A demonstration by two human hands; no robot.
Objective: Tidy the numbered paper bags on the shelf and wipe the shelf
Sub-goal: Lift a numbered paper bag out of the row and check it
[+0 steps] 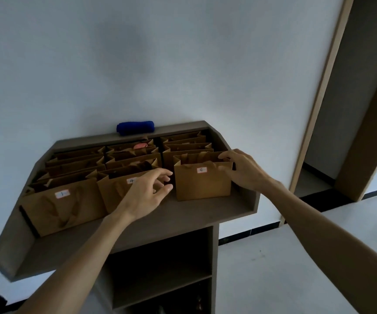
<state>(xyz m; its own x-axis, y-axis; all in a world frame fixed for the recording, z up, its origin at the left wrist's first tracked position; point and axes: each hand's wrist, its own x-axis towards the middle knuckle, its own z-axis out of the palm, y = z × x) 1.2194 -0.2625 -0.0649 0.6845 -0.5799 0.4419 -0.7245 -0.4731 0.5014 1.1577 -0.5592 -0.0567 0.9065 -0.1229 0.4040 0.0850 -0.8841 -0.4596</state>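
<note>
Several brown paper bags with white number labels stand in three rows on a grey shelf. The front bag labelled 1 is at the left, the bag labelled 4 in the middle, and the bag labelled 9 at the right, forward of its row. My right hand touches the right top corner of bag 9 with its fingers curved over the rim. My left hand hovers in front of bag 4, fingers loosely spread toward the left side of bag 9, holding nothing. A rolled blue cloth lies on the shelf's back ledge.
The shelf has raised side walls and a bare front strip. Below it are open dark compartments. A white wall is behind. A door frame and an open doorway stand to the right, with grey floor beneath.
</note>
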